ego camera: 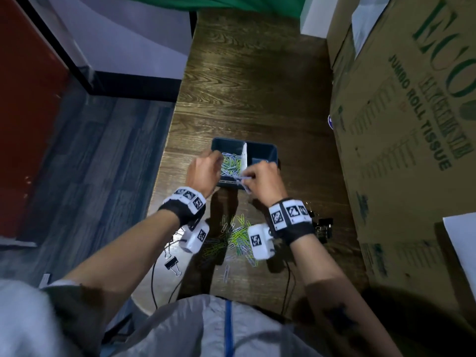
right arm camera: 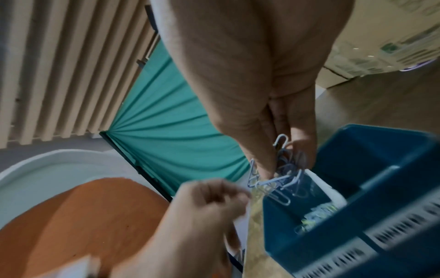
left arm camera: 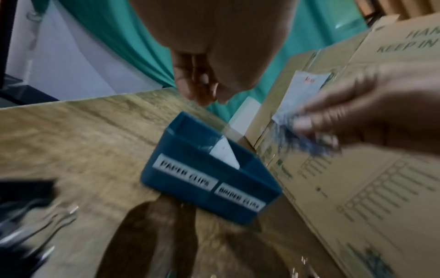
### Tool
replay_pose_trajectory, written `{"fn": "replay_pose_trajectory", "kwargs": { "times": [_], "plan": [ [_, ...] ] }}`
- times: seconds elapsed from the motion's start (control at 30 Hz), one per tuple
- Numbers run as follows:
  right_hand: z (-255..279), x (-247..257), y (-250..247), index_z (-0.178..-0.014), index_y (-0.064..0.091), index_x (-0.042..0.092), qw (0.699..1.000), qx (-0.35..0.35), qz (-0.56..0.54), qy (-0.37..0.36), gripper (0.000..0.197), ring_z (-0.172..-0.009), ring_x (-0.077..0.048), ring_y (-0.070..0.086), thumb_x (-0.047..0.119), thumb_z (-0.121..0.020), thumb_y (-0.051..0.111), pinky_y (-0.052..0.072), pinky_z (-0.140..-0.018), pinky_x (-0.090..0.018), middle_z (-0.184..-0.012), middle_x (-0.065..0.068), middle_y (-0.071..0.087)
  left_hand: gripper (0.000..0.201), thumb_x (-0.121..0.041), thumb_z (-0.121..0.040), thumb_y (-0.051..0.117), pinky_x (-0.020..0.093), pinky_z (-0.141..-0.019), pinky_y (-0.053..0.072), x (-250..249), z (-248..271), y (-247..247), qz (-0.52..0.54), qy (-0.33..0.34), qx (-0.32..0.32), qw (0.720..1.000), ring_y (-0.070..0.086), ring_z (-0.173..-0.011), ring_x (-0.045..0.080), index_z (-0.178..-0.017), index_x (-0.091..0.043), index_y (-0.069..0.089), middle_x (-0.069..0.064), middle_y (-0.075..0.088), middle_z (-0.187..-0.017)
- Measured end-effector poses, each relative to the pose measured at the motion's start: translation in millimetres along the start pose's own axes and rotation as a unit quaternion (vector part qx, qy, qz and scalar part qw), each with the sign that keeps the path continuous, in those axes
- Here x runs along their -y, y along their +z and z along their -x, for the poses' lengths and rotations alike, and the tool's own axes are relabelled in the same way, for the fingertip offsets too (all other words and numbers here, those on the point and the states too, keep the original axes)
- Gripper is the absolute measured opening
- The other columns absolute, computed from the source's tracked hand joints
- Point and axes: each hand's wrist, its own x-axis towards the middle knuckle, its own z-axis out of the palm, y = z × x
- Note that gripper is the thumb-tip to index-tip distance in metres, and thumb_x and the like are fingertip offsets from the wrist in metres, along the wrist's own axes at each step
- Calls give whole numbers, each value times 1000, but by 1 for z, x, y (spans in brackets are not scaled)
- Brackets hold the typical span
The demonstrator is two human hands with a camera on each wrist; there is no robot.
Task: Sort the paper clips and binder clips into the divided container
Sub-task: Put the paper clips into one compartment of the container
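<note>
The blue divided container [ego camera: 270,150] stands on the wooden table; its front labels read PAPER CLIPS and BINDER CLIPS [left arm camera: 209,180]. A white divider [ego camera: 244,155] splits it, and the left compartment holds several coloured paper clips [ego camera: 230,164]. My right hand [ego camera: 257,176] pinches a bunch of pale paper clips [right arm camera: 278,176] just above the container's near rim, by the divider. My left hand [ego camera: 212,162] hovers over the left compartment with its fingers curled [right arm camera: 214,193]; I see nothing in it. What lies in the right compartment is mostly hidden.
A loose pile of green and white paper clips [ego camera: 237,237] lies between my wrists. Black binder clips lie at the left [ego camera: 172,264] and right [ego camera: 323,226]. Big cardboard boxes [ego camera: 412,150] wall off the right side. The table edge [ego camera: 164,161] runs close on the left.
</note>
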Motion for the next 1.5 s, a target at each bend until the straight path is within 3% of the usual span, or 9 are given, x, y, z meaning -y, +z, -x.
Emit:
{"fn": "replay_pose_trajectory", "kwargs": {
  "times": [0.17, 0.43, 0.53, 0.63, 0.73, 1.0, 1.13, 1.23, 1.5],
  "plan": [
    [-51, 23, -12, -96, 81, 12, 999, -41, -20, -3, 12, -88, -10, 62, 12, -84, 78, 46, -84, -19, -96, -6, 77, 11, -12, -87, 63, 30, -63, 47, 21, 55, 28, -32, -28, 99, 994, 64, -78, 28, -98, -11, 61, 10, 64, -99],
    [-33, -15, 6, -107, 76, 16, 994, -67, -62, 52, 28, -83, -17, 68, 22, -80, 82, 54, -81, -29, -87, -3, 74, 67, -54, -93, 47, 43, -101, 41, 33, 104, 72, -114, -9, 304, 946, 33, -130, 31, -145, -15, 29, 12, 32, -149],
    [7, -54, 37, -126, 66, 13, 989, 34, -42, 138, 42, -101, -17, 65, 22, -86, 77, 50, -90, -26, -117, -8, 71, 80, -64, -94, 33, 50, -116, 22, 29, 113, 84, -132, -9, 363, 922, 9, -146, 30, -154, -18, 8, 9, 5, -162],
    [46, -91, 75, -151, 37, 30, 958, 181, 31, 218, 83, -144, -35, 34, 38, -80, 79, 34, -115, -53, -159, -12, 34, 86, -73, -89, 18, 50, -118, 4, 24, 124, 95, -141, 25, 395, 907, -9, -148, 29, -154, -22, -5, 7, -13, -161],
    [73, -106, 100, -159, 7, 35, 940, 255, 76, 213, 111, -153, -36, -4, 52, -76, 78, 12, -120, -55, -166, -6, -11, 89, -77, -86, 10, 48, -118, -2, 21, 136, 100, -148, 86, 412, 895, -18, -146, 28, -153, -21, -11, 8, -22, -157],
    [108, -107, 135, -159, 13, 28, 958, 268, 86, 51, 89, -155, -22, -2, 37, -90, 68, 6, -124, -38, -168, -1, -3, 80, -57, -97, 32, 44, -121, 5, 32, 160, 77, -102, 169, 436, 878, -9, -148, 17, -154, -17, -9, 4, -12, -161],
    [113, -121, 122, -151, 34, 36, 984, 152, 52, 83, 79, -143, -25, 31, 35, -83, 76, 26, -117, -39, -155, 2, 35, 85, -62, -91, 41, 43, -116, 25, 45, 174, 59, -127, 127, 361, 915, 25, -141, 23, -153, -17, 5, 8, 18, -158],
    [116, -134, 109, -140, 40, 32, 980, 115, 71, 145, 83, -121, -27, 47, 37, -71, 87, 48, -98, -45, -130, -4, 40, 83, -72, -79, 54, 37, -92, 48, 53, 181, 52, -120, 52, 344, 930, 47, -108, 17, -137, -17, 29, 4, 42, -127],
    [121, -128, 125, -126, 45, 25, 971, 169, 53, 160, 77, -113, -28, 54, 8, -63, 87, 50, -90, -38, -123, -4, 42, 85, -59, -70, 74, 37, -78, 50, 50, 180, 62, -127, -15, 429, 894, 61, -92, 29, -125, -13, 28, 11, 51, -122]
  ]
}}
